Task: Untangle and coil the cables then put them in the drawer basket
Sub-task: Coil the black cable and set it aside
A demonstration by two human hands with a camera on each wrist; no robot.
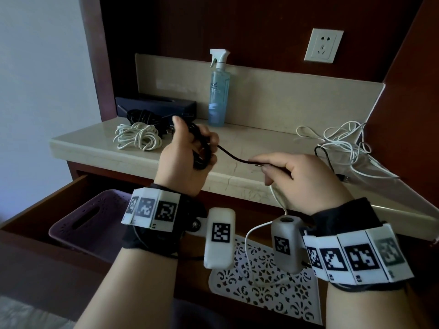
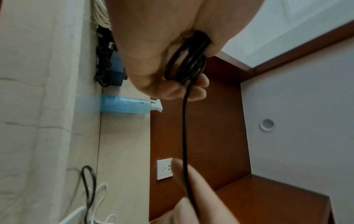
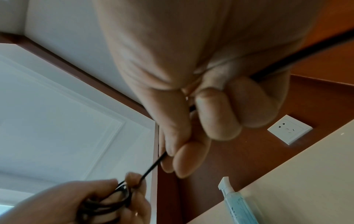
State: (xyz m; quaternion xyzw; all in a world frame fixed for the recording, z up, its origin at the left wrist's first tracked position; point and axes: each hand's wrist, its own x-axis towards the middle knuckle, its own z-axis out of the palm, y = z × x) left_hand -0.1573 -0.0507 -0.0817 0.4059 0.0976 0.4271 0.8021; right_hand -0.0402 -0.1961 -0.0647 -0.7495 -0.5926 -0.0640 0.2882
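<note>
My left hand grips a coil of black cable above the marble counter; the same coil shows wrapped in its fingers in the left wrist view. A straight run of that black cable leads to my right hand, which pinches it between thumb and fingers. Its tail passes under the right palm toward a tangle of white and black cables at the counter's right. A coiled white cable and a bundled black cable lie at the left. A purple basket sits in the open drawer.
A blue spray bottle stands at the back of the counter, beside a dark box. A wall socket is on the wood panel. A white patterned basket lies below my wrists.
</note>
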